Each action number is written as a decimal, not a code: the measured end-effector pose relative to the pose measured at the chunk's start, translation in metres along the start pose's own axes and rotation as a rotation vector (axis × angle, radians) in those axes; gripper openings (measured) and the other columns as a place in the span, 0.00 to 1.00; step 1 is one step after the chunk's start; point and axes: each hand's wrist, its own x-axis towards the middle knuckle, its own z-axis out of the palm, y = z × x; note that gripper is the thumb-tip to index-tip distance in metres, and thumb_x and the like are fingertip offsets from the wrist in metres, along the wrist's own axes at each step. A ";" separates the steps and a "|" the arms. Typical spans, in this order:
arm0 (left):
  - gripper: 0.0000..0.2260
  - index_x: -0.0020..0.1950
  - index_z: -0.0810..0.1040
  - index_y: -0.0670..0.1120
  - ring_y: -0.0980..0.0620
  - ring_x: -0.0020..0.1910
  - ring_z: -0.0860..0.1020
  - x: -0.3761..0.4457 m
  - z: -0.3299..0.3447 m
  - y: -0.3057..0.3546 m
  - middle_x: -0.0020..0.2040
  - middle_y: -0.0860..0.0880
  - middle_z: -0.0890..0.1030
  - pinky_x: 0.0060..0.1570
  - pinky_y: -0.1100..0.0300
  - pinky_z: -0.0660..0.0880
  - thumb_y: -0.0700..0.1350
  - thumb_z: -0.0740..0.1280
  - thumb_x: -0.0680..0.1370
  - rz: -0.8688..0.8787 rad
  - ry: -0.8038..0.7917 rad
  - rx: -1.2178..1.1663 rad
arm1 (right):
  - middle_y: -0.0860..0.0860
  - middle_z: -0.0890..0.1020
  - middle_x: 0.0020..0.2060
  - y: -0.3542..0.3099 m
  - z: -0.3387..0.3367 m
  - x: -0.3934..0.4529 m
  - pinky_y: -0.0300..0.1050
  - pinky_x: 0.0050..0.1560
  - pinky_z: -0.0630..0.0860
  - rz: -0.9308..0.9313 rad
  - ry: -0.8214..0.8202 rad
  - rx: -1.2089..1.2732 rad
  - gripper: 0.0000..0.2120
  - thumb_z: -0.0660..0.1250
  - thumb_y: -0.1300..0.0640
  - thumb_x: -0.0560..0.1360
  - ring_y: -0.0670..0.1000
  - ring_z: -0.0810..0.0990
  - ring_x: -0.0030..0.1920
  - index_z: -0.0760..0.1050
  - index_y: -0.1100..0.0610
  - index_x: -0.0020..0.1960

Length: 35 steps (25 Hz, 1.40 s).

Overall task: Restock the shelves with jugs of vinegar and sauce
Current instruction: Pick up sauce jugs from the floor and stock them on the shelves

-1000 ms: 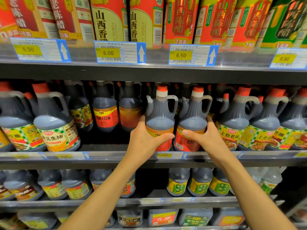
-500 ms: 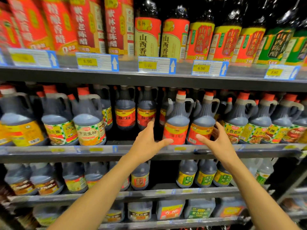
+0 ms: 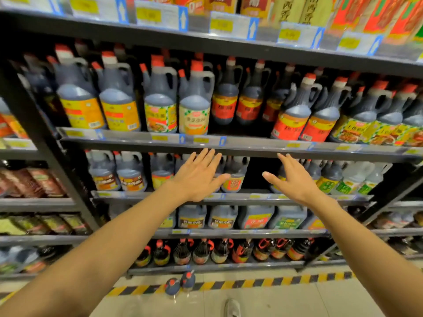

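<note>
Dark metal shelving unit (image 3: 68,184) fills most of the frame, several tiers, tilted by the wide lens. Black upright post (image 3: 34,124) runs from the left edge down toward centre-left, another upright (image 3: 389,195) slants at the right. Shelf edges carry clear price rails (image 3: 251,144) with small yellow tags; upper rail at the top holds white price cards (image 3: 233,25) with yellow patches and blue arrows, text blurred. Floor (image 3: 286,303) at the bottom is pale glossy tile, reflecting light. Yellow-and-black hazard stripe (image 3: 274,281) runs along the floor just before the shelf base. Lighting bright and even from above, shelf interiors shadowed.
</note>
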 end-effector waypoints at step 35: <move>0.48 0.84 0.41 0.45 0.52 0.83 0.42 -0.110 0.842 -0.176 0.85 0.49 0.43 0.81 0.50 0.46 0.75 0.31 0.73 -0.332 -0.152 0.070 | 0.46 0.47 0.84 0.170 0.865 0.020 0.54 0.82 0.43 -0.454 -0.332 -0.141 0.40 0.50 0.28 0.80 0.50 0.44 0.84 0.46 0.47 0.85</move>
